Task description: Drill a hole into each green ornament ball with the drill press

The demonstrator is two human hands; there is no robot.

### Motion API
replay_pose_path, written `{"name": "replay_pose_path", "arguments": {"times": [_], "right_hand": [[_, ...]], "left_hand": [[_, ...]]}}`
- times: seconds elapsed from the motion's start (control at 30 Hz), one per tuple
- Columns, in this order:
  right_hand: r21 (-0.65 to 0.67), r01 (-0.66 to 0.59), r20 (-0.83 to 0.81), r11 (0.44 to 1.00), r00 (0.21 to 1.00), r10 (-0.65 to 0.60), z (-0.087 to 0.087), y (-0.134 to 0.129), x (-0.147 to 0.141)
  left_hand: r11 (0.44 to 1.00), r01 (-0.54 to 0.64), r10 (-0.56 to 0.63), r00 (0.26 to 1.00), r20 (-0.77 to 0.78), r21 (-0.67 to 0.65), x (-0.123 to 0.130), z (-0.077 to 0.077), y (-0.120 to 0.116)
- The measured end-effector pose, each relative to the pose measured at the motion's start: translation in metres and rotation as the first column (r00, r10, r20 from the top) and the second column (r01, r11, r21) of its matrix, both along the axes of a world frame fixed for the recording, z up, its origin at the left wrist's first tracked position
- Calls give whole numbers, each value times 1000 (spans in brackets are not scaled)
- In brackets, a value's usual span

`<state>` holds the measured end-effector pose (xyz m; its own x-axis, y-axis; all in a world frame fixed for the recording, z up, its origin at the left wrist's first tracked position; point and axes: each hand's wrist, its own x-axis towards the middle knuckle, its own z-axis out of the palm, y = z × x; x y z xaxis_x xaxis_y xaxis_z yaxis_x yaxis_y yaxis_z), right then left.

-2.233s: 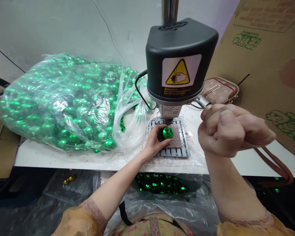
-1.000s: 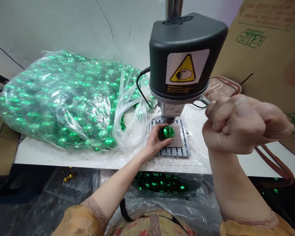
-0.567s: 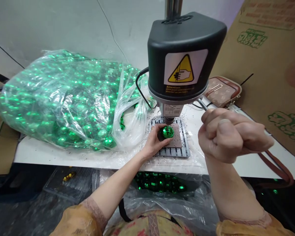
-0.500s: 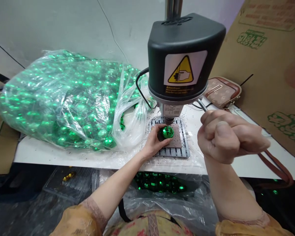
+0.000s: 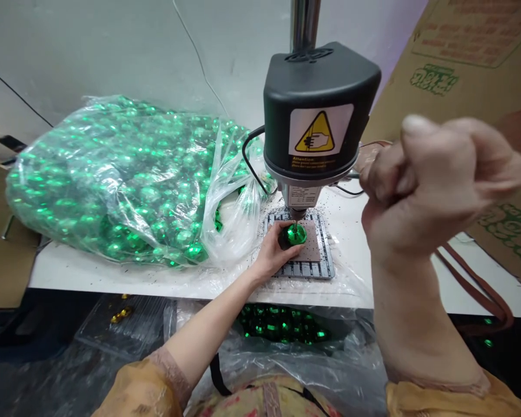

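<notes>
My left hand [image 5: 276, 249] pinches a shiny green faceted ball [image 5: 296, 234] between thumb and fingers. The ball rests on a brownish square pad over the slotted metal base plate [image 5: 327, 255] of a small drill press [image 5: 316, 116]. Straight above the ball is the chuck with a thin bit pointing down at its top; I cannot tell how deep the bit reaches. My right hand [image 5: 434, 179] is raised beside the black motor housing, in a fist around the drill press lever [image 5: 353, 176]. Most of the lever is hidden behind the fingers.
A large clear plastic bag [image 5: 121, 179] full of green balls lies on the white table [image 5: 113, 282] at left. Below the table edge, an open bag [image 5: 282, 324] holds more green balls. Cardboard boxes [image 5: 460, 52] stand at both sides. Dark shavings surround the base plate.
My right hand has risen and come nearer the camera, with the lever swinging up. My left hand and the green ball stay in place under the bit. The view has shifted slightly.
</notes>
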<state>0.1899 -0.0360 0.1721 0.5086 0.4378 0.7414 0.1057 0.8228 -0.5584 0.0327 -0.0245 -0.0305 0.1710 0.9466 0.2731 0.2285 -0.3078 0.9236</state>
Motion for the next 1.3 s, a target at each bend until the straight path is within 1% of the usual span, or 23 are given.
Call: {"name": "replay_pose_path", "arguments": {"times": [0.07, 0.1, 0.17, 0.27, 0.33, 0.43, 0.53, 0.6, 0.67, 0.77, 0.9, 0.97, 1.0, 1.07, 1.1, 1.13, 1.2, 1.23, 1.27, 1.3], "right_hand": [[-47, -55, -23, 997, 998, 54, 17, 6, 0], [-68, -77, -27, 995, 997, 75, 21, 9, 1], [-95, -93, -32, 991, 995, 90, 25, 13, 2], [-104, -74, -24, 992, 997, 72, 24, 15, 3], [-91, -70, -25, 993, 997, 68, 22, 15, 3], [-82, -71, -30, 994, 997, 69, 20, 15, 3], [-61, -64, -33, 996, 998, 62, 19, 17, 4], [-38, -56, -27, 998, 998, 55, 18, 19, 4], [-11, -52, -23, 999, 998, 52, 17, 20, 4], [20, -53, -19, 998, 998, 54, 17, 21, 4], [-10, -63, -9, 998, 998, 63, 17, 21, 5], [-12, -78, -22, 997, 997, 78, 16, 22, 6], [-12, -87, -31, 996, 996, 86, 16, 22, 6], [-18, -106, -42, 994, 994, 105, 15, 22, 7], [-21, -115, -44, 993, 993, 114, 15, 22, 8], [-22, -119, -43, 993, 992, 117, 14, 22, 8], [-29, -119, -42, 992, 992, 118, 14, 21, 7], [-32, -117, -42, 993, 992, 115, 14, 20, 7], [-37, -113, -42, 993, 993, 111, 13, 20, 7], [-40, -109, -43, 993, 993, 108, 13, 19, 7]], "left_hand": [[999, -49, 49, 998, 32, -2, 2, 2, -4], [997, -75, 74, 996, 47, 2, 3, 3, -6], [992, -123, 122, 991, 63, 17, 4, 3, -10], [978, -199, 196, 980, 44, 62, 3, -2, -16], [960, -244, 243, 970, 26, 136, -1, -6, -19], [912, -260, 272, 962, 8, 318, -10, -9, -26], [849, -227, 269, 963, -21, 477, -20, -6, -36], [821, -214, 275, 961, -39, 530, -24, -2, -44], [818, -213, 283, 958, -51, 535, -27, 3, -50], [837, -226, 291, 955, -57, 498, -28, 9, -56], [830, -234, 308, 949, -66, 506, -30, 14, -63], [826, -167, 257, 961, -97, 539, -34, 13, -74], [824, -104, 213, 968, -134, 558, -38, 12, -82], [806, 80, 105, 956, -275, 587, -48, 4, -102], [789, 192, 52, 926, -375, 583, -55, -2, -113], [767, 310, 3, 874, -485, 562, -61, -9, -124], [714, 522, -83, 725, -684, 466, -75, -27, -145], [701, 590, -113, 647, -754, 401, -81, -37, -154], [702, 628, -142, 587, -797, 337, -86, -45, -160], [723, 632, -174, 558, -812, 279, -89, -53, -165]]}}
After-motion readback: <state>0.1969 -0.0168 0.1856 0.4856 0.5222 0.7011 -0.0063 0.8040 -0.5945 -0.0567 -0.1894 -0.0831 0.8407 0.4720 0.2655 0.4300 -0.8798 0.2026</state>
